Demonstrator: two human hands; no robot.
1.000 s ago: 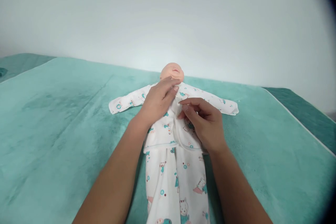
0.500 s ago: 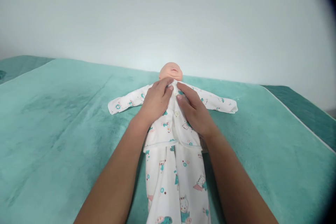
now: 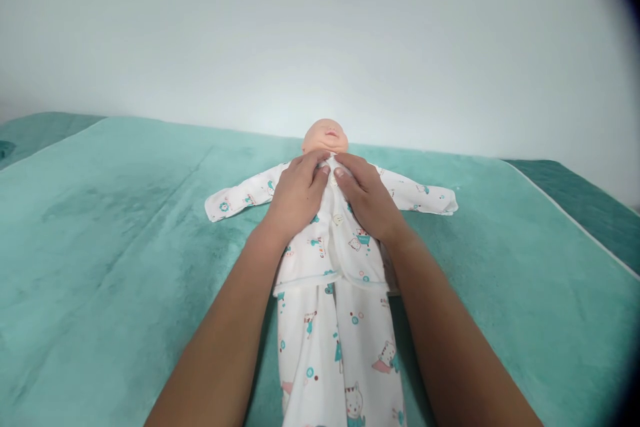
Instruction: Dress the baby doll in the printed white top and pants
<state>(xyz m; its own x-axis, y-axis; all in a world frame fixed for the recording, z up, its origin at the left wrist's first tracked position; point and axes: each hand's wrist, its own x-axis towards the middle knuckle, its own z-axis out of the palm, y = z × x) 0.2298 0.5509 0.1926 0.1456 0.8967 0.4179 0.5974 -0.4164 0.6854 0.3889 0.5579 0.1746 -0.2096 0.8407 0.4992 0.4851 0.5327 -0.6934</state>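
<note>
A baby doll (image 3: 325,136) lies on its back with its head at the far end and both arms stretched sideways. It wears a white printed shirt (image 3: 320,255) closed down the front and matching trousers (image 3: 320,353). My left hand (image 3: 299,188) lies flat on the left side of the shirt's chest, fingertips at the collar and thumb spread. Opposite it, my right hand (image 3: 369,195) rests on the right side, its index finger at the collar and its thumb beside the front edge. Just below the right thumb, a pale button (image 3: 337,219) shows. The doll's feet are out of view.
Beneath the doll spreads a light green sheet (image 3: 125,247) with a pale edging. Darker green quilted cloth (image 3: 585,190) shows beyond its right and left edges. A plain white wall (image 3: 320,33) rises right behind the doll's head.
My right hand has slid up the shirt toward the collar, uncovering more of the print below it. The left hand stays nearly where it was.
</note>
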